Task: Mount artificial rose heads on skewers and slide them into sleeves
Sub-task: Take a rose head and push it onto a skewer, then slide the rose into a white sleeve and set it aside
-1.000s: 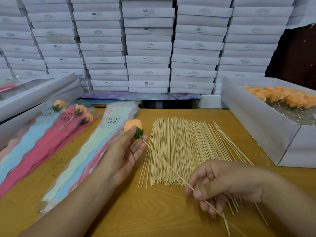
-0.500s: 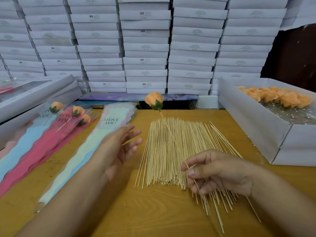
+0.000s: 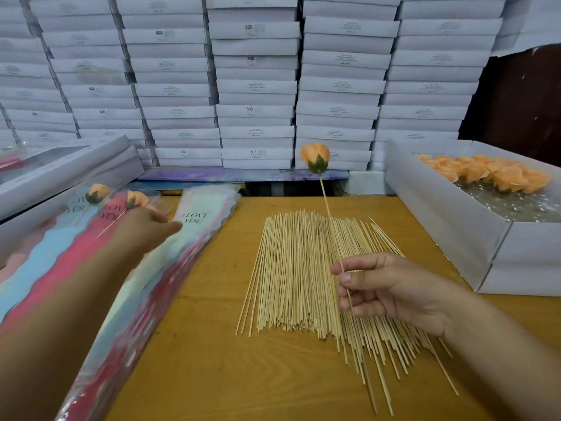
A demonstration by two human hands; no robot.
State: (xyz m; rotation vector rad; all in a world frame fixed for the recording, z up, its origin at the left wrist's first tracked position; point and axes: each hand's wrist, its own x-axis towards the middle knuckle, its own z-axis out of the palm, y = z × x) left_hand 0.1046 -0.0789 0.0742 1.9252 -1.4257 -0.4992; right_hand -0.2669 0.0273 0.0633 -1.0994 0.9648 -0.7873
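My right hand [image 3: 391, 290] pinches a bamboo skewer [image 3: 326, 202] between thumb and forefinger, holding it almost upright. An orange rose head [image 3: 315, 154] with a green base sits on the skewer's top end. My left hand [image 3: 145, 227], blurred, stretches out over the stack of pastel "LOVE YOU" sleeves [image 3: 197, 218] on the left, its fingers near the top sleeve's printed end; no grip on a sleeve shows. A wide pile of loose skewers [image 3: 291, 268] lies on the wooden table [image 3: 212, 360] under my right hand.
Two sleeved roses [image 3: 97, 192] [image 3: 136, 199] lie on pink and blue sleeves at far left. A white box [image 3: 440, 214] of orange rose heads [image 3: 485, 174] stands at right. Stacked white boxes [image 3: 255, 86] wall off the back; windowed boxes [image 3: 60, 165] sit at left.
My left hand let go of the rose and moved left and away to the sleeve stack. My right hand swung the skewer from slanting left to nearly upright, rose on top.
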